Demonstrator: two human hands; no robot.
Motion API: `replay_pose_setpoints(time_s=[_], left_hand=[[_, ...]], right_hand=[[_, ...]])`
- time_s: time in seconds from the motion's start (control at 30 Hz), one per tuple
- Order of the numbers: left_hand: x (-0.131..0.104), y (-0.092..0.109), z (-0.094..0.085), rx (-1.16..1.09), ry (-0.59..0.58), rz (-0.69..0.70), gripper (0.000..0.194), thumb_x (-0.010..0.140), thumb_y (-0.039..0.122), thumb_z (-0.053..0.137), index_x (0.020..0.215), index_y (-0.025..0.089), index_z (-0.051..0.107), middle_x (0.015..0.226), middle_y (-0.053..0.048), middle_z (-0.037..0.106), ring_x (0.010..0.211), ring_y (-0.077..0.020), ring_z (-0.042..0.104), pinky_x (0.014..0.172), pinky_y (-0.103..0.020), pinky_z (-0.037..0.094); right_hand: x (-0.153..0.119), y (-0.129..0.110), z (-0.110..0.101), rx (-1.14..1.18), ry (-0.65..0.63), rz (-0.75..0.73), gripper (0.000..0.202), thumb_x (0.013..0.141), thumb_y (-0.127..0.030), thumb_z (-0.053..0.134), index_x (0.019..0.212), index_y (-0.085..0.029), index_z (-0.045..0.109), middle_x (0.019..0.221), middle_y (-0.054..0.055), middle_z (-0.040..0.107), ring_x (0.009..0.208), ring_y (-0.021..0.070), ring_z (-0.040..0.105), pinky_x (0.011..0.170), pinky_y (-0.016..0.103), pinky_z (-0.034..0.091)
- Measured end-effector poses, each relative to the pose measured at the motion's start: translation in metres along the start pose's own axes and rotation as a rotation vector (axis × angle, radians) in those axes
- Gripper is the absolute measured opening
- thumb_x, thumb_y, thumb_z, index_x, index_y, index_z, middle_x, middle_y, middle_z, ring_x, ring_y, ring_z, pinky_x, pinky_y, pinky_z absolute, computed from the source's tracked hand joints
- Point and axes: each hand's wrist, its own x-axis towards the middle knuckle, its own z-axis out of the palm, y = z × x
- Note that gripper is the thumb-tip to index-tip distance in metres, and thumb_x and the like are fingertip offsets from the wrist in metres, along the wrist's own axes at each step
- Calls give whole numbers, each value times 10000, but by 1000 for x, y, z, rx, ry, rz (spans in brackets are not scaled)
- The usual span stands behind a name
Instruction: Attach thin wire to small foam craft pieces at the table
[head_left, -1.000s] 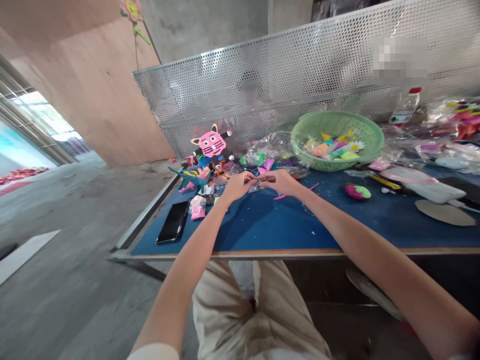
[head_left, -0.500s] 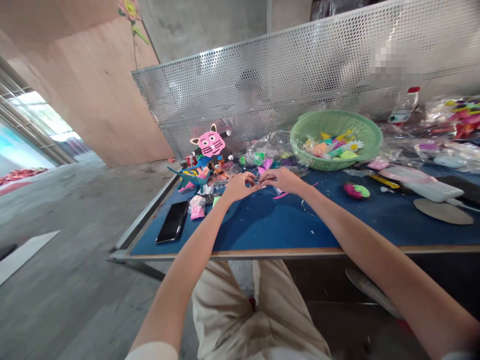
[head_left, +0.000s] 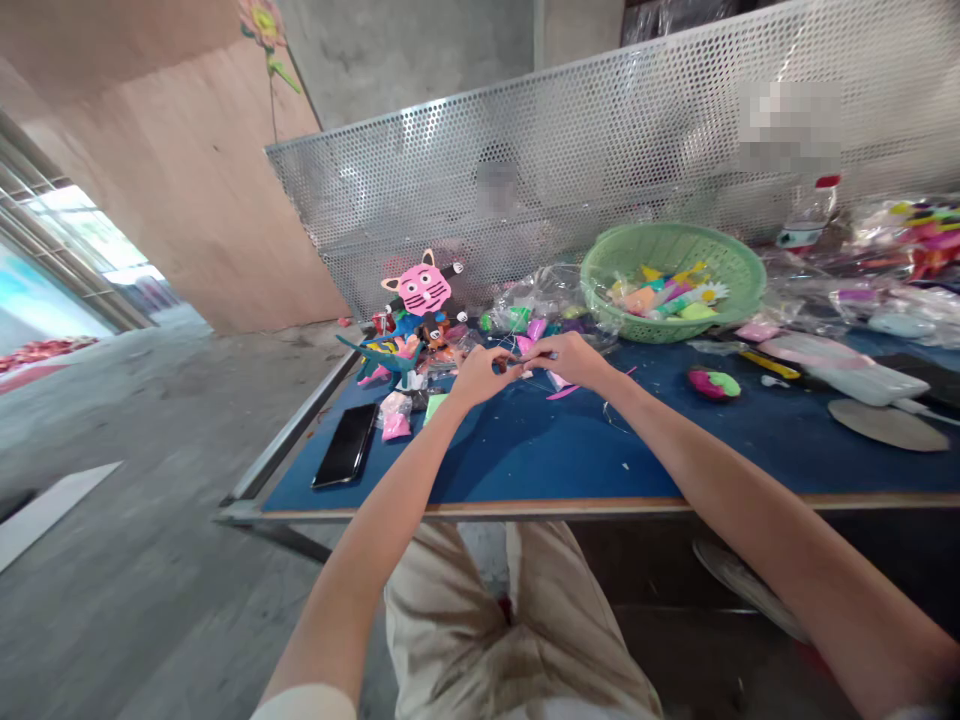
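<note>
My left hand (head_left: pixel 481 374) and my right hand (head_left: pixel 561 357) meet over the blue tabletop, fingertips together in a pinch. A small dark brown bit shows at the fingers of my left hand; its kind is too small to make out. Something thin and greyish lies along the fingers of my right hand, also unclear. Beneath the right wrist is a thin magenta strip (head_left: pixel 562 392). Just behind the hands lie a bright pink piece (head_left: pixel 534 328) and clear plastic bags (head_left: pixel 559 285). Left of them stands a pink cat-faced figure (head_left: pixel 424 290) near a teal figure (head_left: pixel 390 360).
A black phone (head_left: pixel 345 446) and a bagged pink lump (head_left: pixel 395 425) lie at the left. The green basket (head_left: pixel 675 332) holds colourful pieces. To the right are a magenta-green lump (head_left: pixel 712 384), a yellow cutter (head_left: pixel 770 364) and a bottle (head_left: pixel 806 220). A perforated metal panel (head_left: pixel 420 170) stands behind.
My fingers have shifted slightly, both hands staying at the same spot. The dark bit at my left fingers and the greyish thing at my right now show more clearly.
</note>
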Motion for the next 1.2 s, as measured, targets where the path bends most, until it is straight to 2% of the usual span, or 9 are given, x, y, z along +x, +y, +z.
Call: replay_pose_setpoints(time_s=[0.13,0.3,0.4,0.6,0.83,1.07,1.2], left_hand=[[-1,2,-2,37,-25,21,392,884,607,630,998,260,772,790,-29,734,954,-253,599,915,-404,353],[-2,4,-2,59,-46,40,456,863,658,629,1012,255,781,823,-44,746,945,-255,594,917,-412,338],[-2,5,-2,62,-40,48,445,867,656,626,1005,266,790,806,-41,743,926,-250,588,907,-408,340],[-1,6,-4,36,0,21,413,891,632,608,969,272,795,771,-34,729,928,-252,594,881,-388,361],[-1,7,-3,-35,-15,-31,458,918,647,546,935,254,781,829,-32,735,925,-235,621,878,-380,358],[-1,10,0,-1,-11,-68,530,904,686,528,811,219,761,753,-34,693,884,-234,615,815,-349,348],[-1,11,1,13,-15,-62,539,914,673,518,786,207,755,791,-48,711,891,-237,611,804,-347,355]], right_hand=[[0,5,4,56,-1,19,189,884,-391,686,892,-263,824,897,29,796,802,204,728,724,299,526],[0,6,4,152,-25,14,180,870,-395,692,883,-276,826,964,33,794,884,214,735,826,329,561],[0,4,4,103,-5,-9,180,886,-371,672,852,-273,820,920,29,791,853,207,726,804,326,550],[-1,1,6,-54,141,-44,205,912,-383,655,869,-247,802,842,32,779,750,194,701,725,318,506],[-2,-4,6,-84,146,-52,233,940,-384,619,873,-242,792,834,40,774,718,189,683,703,319,493],[-2,-9,5,-112,144,-70,179,927,-283,613,854,-226,766,815,30,764,708,171,677,702,298,488],[-2,-12,5,-138,140,-48,162,918,-268,612,835,-218,742,810,33,760,707,171,671,693,299,483]])
